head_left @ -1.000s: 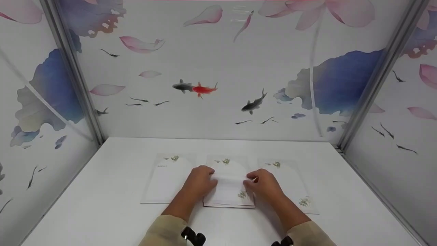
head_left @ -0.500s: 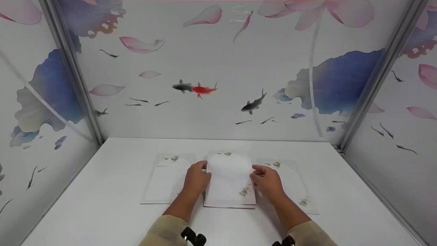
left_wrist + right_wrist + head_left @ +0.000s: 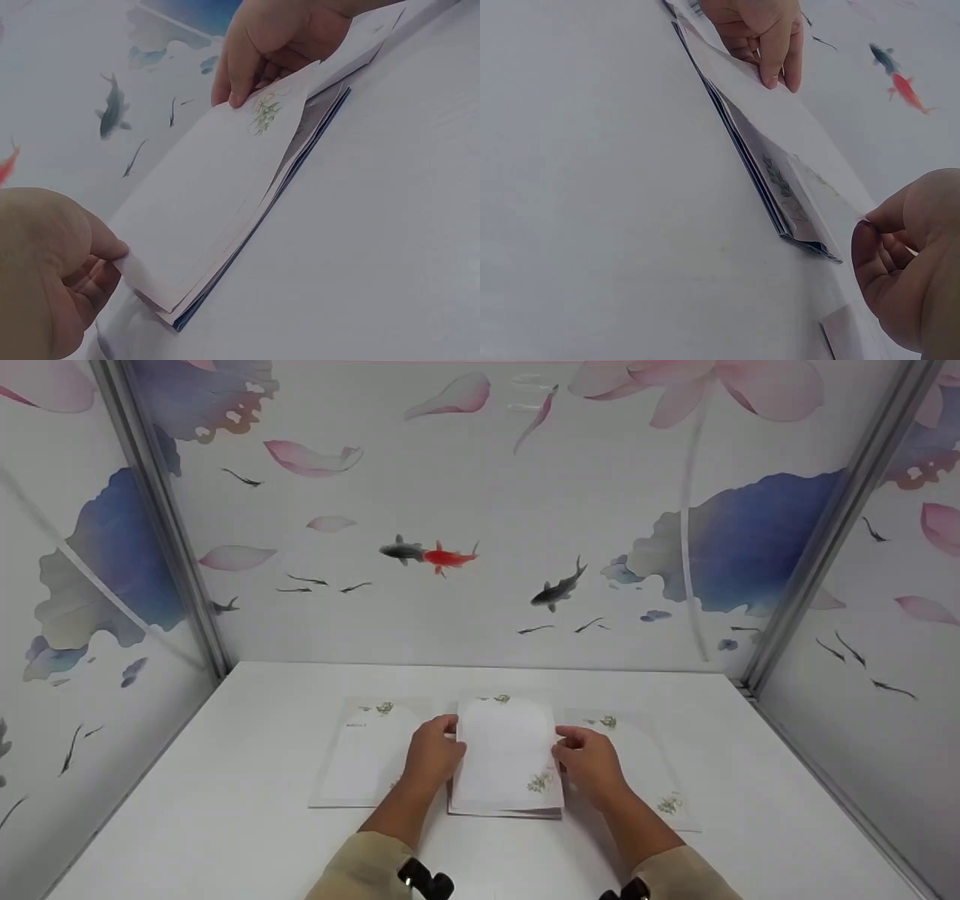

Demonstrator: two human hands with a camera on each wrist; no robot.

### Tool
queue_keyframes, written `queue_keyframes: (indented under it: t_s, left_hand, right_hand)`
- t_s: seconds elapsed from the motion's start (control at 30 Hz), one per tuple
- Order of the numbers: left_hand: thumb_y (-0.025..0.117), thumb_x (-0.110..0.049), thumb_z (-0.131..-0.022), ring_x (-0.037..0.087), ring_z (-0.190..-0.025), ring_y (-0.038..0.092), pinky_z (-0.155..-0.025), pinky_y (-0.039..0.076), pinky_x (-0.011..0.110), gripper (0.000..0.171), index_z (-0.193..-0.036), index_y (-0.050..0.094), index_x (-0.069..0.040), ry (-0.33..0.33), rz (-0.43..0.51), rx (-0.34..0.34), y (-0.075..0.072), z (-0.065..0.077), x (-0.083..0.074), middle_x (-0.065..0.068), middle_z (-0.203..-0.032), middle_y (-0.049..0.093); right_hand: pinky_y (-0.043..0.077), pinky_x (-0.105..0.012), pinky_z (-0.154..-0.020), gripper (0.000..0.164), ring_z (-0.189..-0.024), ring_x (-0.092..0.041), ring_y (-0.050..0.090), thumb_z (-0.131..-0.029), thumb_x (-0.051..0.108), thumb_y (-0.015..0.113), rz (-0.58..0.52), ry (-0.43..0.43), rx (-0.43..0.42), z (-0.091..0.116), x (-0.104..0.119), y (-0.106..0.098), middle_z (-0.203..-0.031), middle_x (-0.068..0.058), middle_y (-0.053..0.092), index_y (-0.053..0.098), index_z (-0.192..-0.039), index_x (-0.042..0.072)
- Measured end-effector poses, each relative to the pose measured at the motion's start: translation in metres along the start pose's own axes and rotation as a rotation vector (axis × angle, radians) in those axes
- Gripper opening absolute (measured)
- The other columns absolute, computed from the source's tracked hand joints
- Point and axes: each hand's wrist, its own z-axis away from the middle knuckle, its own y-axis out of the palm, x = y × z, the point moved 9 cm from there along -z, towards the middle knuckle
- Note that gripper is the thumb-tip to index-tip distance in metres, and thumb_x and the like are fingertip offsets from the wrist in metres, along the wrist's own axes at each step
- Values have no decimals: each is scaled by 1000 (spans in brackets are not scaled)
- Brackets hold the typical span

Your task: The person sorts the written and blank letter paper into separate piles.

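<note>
Both hands pinch a sheet of white letter paper [image 3: 504,754] printed with small green flowers, one hand at each side edge. The left hand [image 3: 433,750] grips the left edge between thumb and fingers, and the right hand [image 3: 589,754] grips the right edge. Under this sheet lies a paper stack [image 3: 780,184] with dark blue lower edges. In the right wrist view the sheet is lifted away from the stack on the right side, showing a printed leaf sprig between them. Much of the stack is hidden by the sheet.
Flat on the white table [image 3: 247,780] lie a left flowered paper [image 3: 356,765] and a right flowered paper [image 3: 637,757], each partly behind an arm. White panels [image 3: 480,622] painted with fish and lotus enclose the table at the back and sides.
Both hands have moved outward to the sheet's side edges. The sheet now covers nearly the whole middle stack, where earlier its edge crossed the stack partway. The side papers have not moved.
</note>
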Motion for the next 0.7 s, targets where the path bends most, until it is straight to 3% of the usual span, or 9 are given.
queue_keyframes:
  t_s: [0.37, 0.7]
  left_hand:
    - [68, -11, -99, 28, -132, 66, -113, 55, 48, 51, -150, 61, -11, -41, 143, 44, 13, 6, -4, 9, -141, 68]
    - [68, -5, -97, 24, -132, 63, -108, 57, 39, 55, -151, 60, -12, -43, 305, 91, 50, 14, -29, 4, -138, 68]
  right_hand:
    - [62, -29, -84, 39, -104, -23, 67, -105, 15, 64, -79, 68, 45, -2, -7, -20, -135, -17, 68, 68, -143, 9]
    - [59, -27, -86, 46, -109, -21, 64, -107, 17, 62, -120, 107, 92, -5, -22, -64, -149, -18, 58, 59, -152, 8]
